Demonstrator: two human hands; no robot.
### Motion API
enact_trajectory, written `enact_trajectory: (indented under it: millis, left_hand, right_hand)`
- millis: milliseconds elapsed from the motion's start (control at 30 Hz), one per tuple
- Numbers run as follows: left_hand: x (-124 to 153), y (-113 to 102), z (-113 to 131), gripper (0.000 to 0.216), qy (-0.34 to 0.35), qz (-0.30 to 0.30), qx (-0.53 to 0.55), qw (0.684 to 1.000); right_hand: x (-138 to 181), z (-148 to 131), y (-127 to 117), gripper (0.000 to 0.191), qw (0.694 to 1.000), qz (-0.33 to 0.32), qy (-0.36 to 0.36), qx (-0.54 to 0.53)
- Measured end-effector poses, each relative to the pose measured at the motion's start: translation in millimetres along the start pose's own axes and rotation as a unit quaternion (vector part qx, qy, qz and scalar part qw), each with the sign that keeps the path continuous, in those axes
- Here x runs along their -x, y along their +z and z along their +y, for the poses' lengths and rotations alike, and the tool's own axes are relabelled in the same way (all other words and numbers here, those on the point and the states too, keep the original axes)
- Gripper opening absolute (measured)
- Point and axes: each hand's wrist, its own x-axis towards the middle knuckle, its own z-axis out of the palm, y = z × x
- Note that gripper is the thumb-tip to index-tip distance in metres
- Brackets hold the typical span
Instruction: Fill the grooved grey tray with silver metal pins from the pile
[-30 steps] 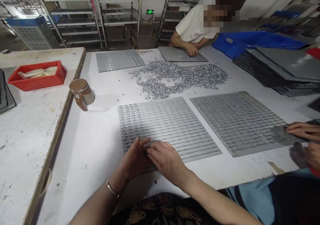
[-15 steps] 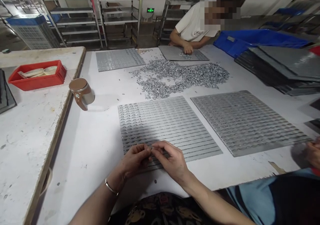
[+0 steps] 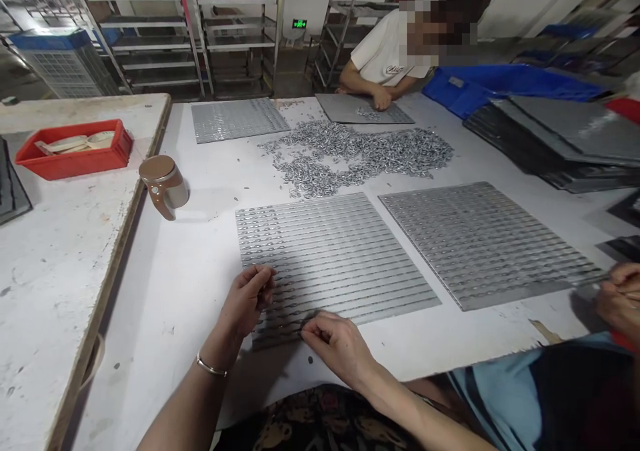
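Observation:
In front of me lies a flat grey board (image 3: 345, 257) with long parallel ridges. Small shiny metal pieces sit in rows along its left side. My left hand (image 3: 251, 294), a bracelet at its wrist, is over the board's left edge with the fingers curled together; what they hold, if anything, is hidden. Low on the same board, near its front edge, my right hand (image 3: 337, 344) pinches thumb and forefinger together at a ridge. Anything between those tips is too small to make out. Beyond the board spreads a loose heap of small silvery pieces (image 3: 420, 152).
A second ridged board (image 3: 490, 244) lies to the right, beside a neighbour's hands (image 3: 623, 297). Across the table another person leans over a board (image 3: 335, 109). A brown-lidded mug (image 3: 173, 187), a red tray (image 3: 80, 161) and stacked dark sheets (image 3: 560, 137) stand around.
My hands were together above the board's front part. They have parted: the left moved up and left to the edge, the right came down toward the front.

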Motion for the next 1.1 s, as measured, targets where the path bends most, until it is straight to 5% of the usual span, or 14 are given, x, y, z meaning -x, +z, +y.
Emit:
enact_trajectory:
  millis: [500,667,800,900,1100]
  left_hand:
    - [-11,-15,-4,0.039,-0.013,0.06,0.056,0.997]
    - [-18,-18,11,0.022,0.037,0.089,0.1,0.99]
    - [-31,-12,42,0.01,0.006,0.124,0.172,0.977]
    - [-43,2,63,0.013,0.0,0.135,0.2,0.97]
    - [-70,26,66,0.005,-0.003,0.141,0.19,0.972]
  right_hand:
    - [-16,1,9,0.008,0.995,-0.055,0.073,0.05]
    - [-37,2,-30,0.018,0.999,-0.023,0.017,-0.019]
    - [-106,16,-97,0.025,0.993,0.084,-0.026,0.078]
    - [-181,29,-136,0.026,0.974,0.118,0.018,0.191]
    - [-305,36,-143,0.049,0.959,0.126,0.121,0.225]
